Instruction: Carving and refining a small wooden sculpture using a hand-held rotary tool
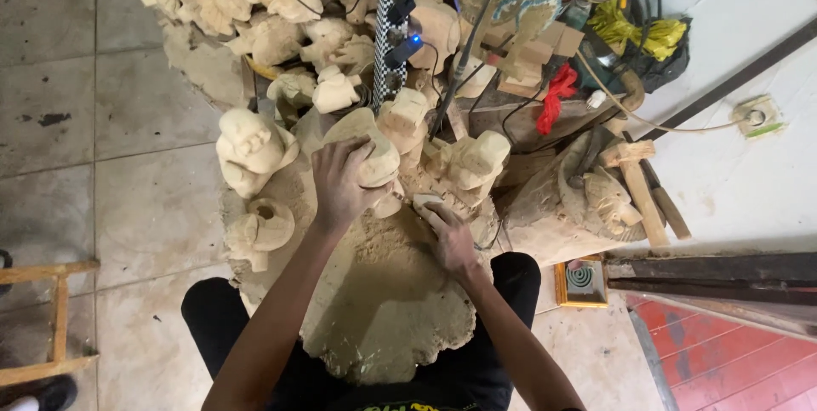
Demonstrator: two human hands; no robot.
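Observation:
My left hand (340, 181) grips a pale carved wooden figure (374, 151), holding it against the sawdust-covered cloth (383, 292) over my lap. My right hand (447, 236) is closed around a small tool or sanding piece (425, 201), pressed against the lower side of that figure. What exactly the right hand holds is mostly hidden by the fingers. Other unfinished carvings crowd around both hands.
Several pale wooden carvings (251, 147) lie in a heap ahead and to the left. A checkered power strip (391, 37) with cables sits among them. A wooden mallet (638, 181) and a larger carved block (579, 198) lie to the right. A wooden stool (51, 317) stands at the left.

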